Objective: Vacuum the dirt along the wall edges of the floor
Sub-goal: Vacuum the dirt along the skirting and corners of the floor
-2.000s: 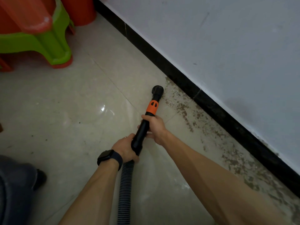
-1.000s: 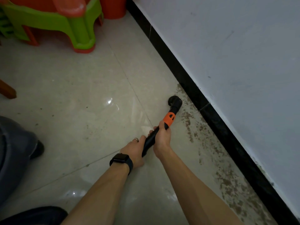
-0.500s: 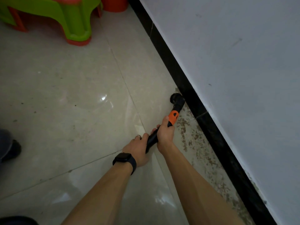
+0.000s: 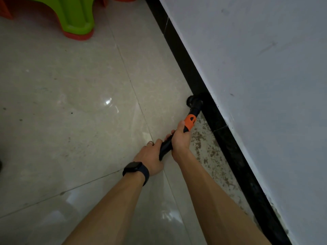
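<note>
Seen from the head camera, both hands are gripping a black wand (image 4: 166, 147) that is angling away from the person toward the far right. The right hand (image 4: 180, 139) is wrapping its fingers round the wand farther along, with its thumb lying up the shaft and touching the orange collar (image 4: 189, 122). The left hand (image 4: 150, 156) is curling round the near end of the wand, just behind the right hand. A ring (image 4: 150, 142) is showing on one of its fingers, and a dark watch (image 4: 136, 169) is sitting on its wrist.

The round nozzle (image 4: 193, 100) at the wand's far tip is sitting on the floor (image 4: 70, 103), touching the black skirting (image 4: 185, 64). The skirting is running diagonally from the far middle to the near right, under the pale wall (image 4: 247, 68).

The dirt (image 4: 208, 152) is lying as brown specks and patches in a strip on the tiles beside the skirting. It is beginning just on the near side of the nozzle, to the right of the right hand, and stretching toward the near right past the right forearm.

Glossy pale tiles are filling the left of the scene and reflecting a spot of light. At the far left a green stool (image 4: 76, 16) is standing on the floor, with a red rim (image 4: 77, 35) showing beneath its leg, well apart from the hands.
</note>
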`<action>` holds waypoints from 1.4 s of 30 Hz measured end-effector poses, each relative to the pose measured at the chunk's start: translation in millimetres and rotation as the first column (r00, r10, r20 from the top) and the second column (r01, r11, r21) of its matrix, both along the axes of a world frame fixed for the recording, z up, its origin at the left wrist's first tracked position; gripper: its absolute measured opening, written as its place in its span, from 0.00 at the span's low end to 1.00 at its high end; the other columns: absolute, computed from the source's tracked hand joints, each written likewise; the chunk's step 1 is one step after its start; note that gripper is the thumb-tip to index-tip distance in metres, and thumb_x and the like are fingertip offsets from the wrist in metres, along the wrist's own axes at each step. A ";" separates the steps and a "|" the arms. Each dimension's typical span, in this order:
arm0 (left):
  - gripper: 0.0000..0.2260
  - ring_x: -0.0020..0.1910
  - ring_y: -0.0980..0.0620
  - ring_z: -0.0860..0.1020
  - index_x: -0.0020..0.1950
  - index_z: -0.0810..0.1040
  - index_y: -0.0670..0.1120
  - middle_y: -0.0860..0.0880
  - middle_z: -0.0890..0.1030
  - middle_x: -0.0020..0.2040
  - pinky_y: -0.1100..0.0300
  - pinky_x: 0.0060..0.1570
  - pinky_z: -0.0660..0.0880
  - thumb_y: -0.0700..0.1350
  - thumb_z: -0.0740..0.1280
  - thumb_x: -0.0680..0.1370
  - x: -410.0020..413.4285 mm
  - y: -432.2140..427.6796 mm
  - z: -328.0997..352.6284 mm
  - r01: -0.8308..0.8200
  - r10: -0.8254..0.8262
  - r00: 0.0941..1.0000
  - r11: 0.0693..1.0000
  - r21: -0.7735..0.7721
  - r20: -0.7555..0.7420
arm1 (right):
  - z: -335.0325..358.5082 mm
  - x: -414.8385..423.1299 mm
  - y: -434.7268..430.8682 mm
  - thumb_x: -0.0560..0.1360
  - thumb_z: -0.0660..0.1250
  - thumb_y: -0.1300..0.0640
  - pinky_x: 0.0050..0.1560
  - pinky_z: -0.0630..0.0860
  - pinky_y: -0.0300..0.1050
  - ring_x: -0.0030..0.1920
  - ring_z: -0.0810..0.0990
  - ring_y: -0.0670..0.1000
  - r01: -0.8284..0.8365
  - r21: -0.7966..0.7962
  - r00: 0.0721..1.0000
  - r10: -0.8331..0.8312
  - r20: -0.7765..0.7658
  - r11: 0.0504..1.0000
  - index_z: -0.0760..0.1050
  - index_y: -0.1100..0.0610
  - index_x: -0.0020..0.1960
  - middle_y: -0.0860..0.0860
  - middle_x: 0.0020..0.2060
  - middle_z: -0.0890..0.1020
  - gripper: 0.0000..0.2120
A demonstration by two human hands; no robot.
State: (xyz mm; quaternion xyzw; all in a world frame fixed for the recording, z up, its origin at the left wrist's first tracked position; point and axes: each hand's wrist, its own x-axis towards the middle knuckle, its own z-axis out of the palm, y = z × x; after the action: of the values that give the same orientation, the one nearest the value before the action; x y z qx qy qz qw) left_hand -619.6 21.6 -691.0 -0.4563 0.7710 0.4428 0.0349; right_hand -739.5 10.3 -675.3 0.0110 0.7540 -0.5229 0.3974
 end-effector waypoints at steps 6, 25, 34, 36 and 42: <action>0.17 0.43 0.48 0.74 0.58 0.66 0.50 0.47 0.70 0.47 0.57 0.37 0.69 0.41 0.67 0.73 0.9 -12.3 -2.6 -0.062 0.067 0.995 0.995 0.073 -0.071 | 2.9 4.1 -14.5 0.85 0.60 0.43 0.33 0.77 0.45 0.29 0.76 0.48 -0.045 0.019 0.998 0.046 -0.031 0.999 0.66 0.60 0.68 0.53 0.37 0.76 0.22; 0.16 0.39 0.48 0.74 0.51 0.68 0.47 0.43 0.76 0.46 0.59 0.29 0.67 0.33 0.66 0.68 -12.5 -16.4 13.9 -0.087 0.105 0.991 0.977 0.196 -0.081 | 13.2 -14.6 -14.4 0.86 0.59 0.52 0.41 0.78 0.47 0.34 0.78 0.49 -0.258 0.039 0.966 0.257 0.027 0.965 0.57 0.62 0.75 0.53 0.38 0.74 0.23; 0.15 0.43 0.47 0.75 0.54 0.64 0.51 0.45 0.73 0.48 0.57 0.36 0.71 0.40 0.67 0.73 18.8 8.1 12.8 0.081 -0.083 0.997 0.992 0.101 0.010 | 16.6 6.9 28.1 0.85 0.62 0.51 0.42 0.80 0.50 0.36 0.80 0.52 -0.123 -0.020 0.983 0.124 0.136 0.992 0.63 0.61 0.73 0.54 0.39 0.76 0.21; 0.16 0.45 0.46 0.75 0.57 0.64 0.50 0.46 0.72 0.48 0.52 0.43 0.76 0.42 0.67 0.74 30.9 12.3 13.5 0.131 -0.135 0.988 0.989 0.063 0.072 | 20.0 14.7 36.5 0.85 0.63 0.52 0.41 0.80 0.49 0.37 0.81 0.53 -0.099 -0.032 0.974 0.104 0.199 0.995 0.67 0.61 0.70 0.55 0.40 0.77 0.19; 0.17 0.45 0.46 0.76 0.59 0.63 0.50 0.46 0.72 0.49 0.49 0.46 0.78 0.44 0.66 0.74 71.1 19.5 15.4 0.212 -0.211 0.965 0.977 0.010 0.154 | 26.7 34.5 53.2 0.79 0.69 0.59 0.48 0.82 0.53 0.38 0.84 0.53 -0.033 -0.061 0.949 0.051 0.312 0.998 0.75 0.59 0.54 0.54 0.41 0.82 0.06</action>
State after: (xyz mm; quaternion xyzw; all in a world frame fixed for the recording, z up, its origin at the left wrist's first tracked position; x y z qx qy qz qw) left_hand -548.5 41.1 -675.7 -0.4045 0.8117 0.3975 0.1397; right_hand -705.0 63.6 -648.6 0.0668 0.6667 -0.5267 0.5231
